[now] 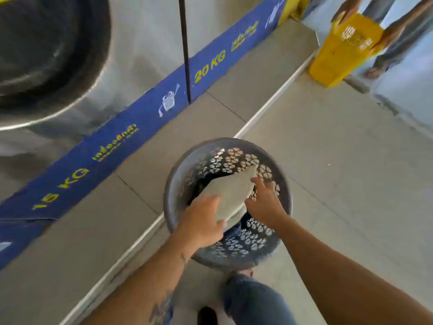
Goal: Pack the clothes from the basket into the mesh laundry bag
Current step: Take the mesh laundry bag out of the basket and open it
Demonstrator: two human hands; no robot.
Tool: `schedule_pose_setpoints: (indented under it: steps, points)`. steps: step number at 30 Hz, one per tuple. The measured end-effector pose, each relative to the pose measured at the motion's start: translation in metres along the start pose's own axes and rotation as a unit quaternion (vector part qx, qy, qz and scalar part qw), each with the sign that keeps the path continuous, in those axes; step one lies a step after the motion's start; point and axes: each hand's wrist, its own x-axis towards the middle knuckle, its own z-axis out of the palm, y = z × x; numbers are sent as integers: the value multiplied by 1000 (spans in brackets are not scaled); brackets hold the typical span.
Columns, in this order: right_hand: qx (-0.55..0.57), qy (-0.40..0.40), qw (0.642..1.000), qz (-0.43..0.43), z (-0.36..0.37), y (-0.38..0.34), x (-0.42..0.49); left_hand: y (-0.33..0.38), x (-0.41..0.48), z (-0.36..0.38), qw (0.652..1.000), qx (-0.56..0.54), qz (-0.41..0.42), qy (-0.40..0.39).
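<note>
Both grips on blurred, perhaps folded, cloth (230, 193).

Your basket (225, 252): dark grey, walls pierced in a petal-like cut-out pattern, pale floor showing through. Your folded cloth (230, 191) in it: plain greyish beige, no print. Beneath it, some darker blue fabric, too blurred to tell more. Floor (328, 160): light grey tiles, thin dark joints, one white strip running across. Band (131, 137) along the machines' base: deep blue, yellow lettering "15 KG" and "20 KG", small white cartoon figure. Far bin (337, 52): bright yellow, white slotted panel. Your trousers (248, 299): faded blue denim.
</note>
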Motion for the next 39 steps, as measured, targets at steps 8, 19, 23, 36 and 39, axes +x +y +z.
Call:
schedule_pose_setpoints:
  steps: [8,19,23,36,39]
  points:
    - [113,96,987,-56,79,52,82,-52,98,75,991,118,65,-3]
    - [-46,86,976,-196,97,60,130,-111,98,46,955,108,185,205]
    - [-1,83,977,-196,103,53,117,-108,73,58,944,86,222,226]
    - [439,47,893,-84,142,39,-2,-82,-75,70,858,39,310,407]
    - [418,61,892,-160,145,20,-36,-82,-114,61,818,44,338,464]
